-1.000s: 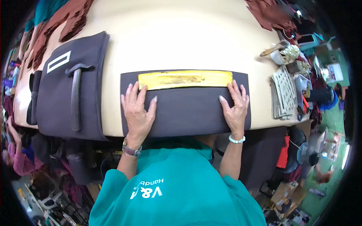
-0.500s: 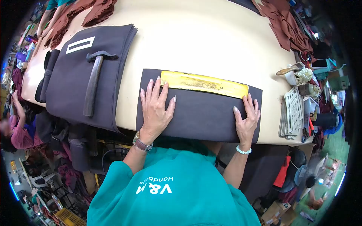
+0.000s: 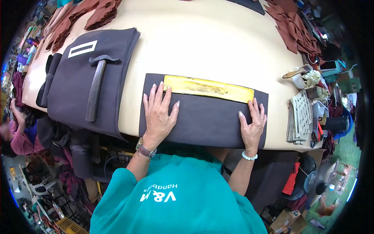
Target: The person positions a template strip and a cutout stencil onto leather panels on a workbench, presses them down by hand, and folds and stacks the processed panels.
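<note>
A dark fabric panel [image 3: 202, 121] lies flat at the table's near edge. Along its upper part rests a long yellow strip [image 3: 208, 86], stained with dark smudges, slightly slanted down to the right. My left hand [image 3: 159, 115] lies on the panel with fingers spread, its fingertips at the strip's left end. At the strip's lower right corner are the fingertips of my right hand [image 3: 253, 126], also spread flat on the panel. To the left, a hammer [image 3: 96, 87] lies on a thick stack of dark fabric pieces [image 3: 70, 89], beside a white rectangular frame [image 3: 82, 48].
On the right stand a wooden-handled brush [image 3: 297, 72] over a white container [image 3: 299, 81] and a pile of pale latticed pieces [image 3: 300, 117]. Brown fabric pieces [image 3: 294, 29] lie at the far right and far left. Another person's arm [image 3: 58, 17] reaches in at the top left.
The view has shifted slightly. Both hands keep their places on the panel and at the yellow strip's ends.
</note>
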Demonstrator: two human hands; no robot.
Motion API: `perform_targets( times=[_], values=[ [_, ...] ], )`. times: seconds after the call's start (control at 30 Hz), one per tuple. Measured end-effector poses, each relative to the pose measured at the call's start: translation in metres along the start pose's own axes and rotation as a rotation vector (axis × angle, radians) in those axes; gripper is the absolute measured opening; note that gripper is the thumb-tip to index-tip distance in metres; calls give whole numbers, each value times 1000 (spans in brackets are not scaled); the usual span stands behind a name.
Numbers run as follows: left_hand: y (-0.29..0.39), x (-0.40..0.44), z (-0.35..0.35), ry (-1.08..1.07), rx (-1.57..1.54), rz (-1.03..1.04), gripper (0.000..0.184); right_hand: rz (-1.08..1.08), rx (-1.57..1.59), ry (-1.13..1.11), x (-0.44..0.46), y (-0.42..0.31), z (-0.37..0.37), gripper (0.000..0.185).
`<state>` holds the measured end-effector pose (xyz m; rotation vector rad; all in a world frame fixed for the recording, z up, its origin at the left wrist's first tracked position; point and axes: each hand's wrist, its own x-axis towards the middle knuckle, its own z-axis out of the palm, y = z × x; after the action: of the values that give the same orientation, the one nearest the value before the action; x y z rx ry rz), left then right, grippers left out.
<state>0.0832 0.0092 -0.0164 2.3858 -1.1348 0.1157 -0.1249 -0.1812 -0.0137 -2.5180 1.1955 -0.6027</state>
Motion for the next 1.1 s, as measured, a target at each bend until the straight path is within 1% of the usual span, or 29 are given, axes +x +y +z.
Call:
perform_targets(
  times=[0.7, 1.1],
  values=[
    [-1, 1, 1, -2, 3, 28, 47, 6, 53, 34, 0, -4, -3, 47],
    [-1, 0, 1, -17, 11, 24, 48, -5, 18, 30, -1, -3, -2, 49]
  ],
)
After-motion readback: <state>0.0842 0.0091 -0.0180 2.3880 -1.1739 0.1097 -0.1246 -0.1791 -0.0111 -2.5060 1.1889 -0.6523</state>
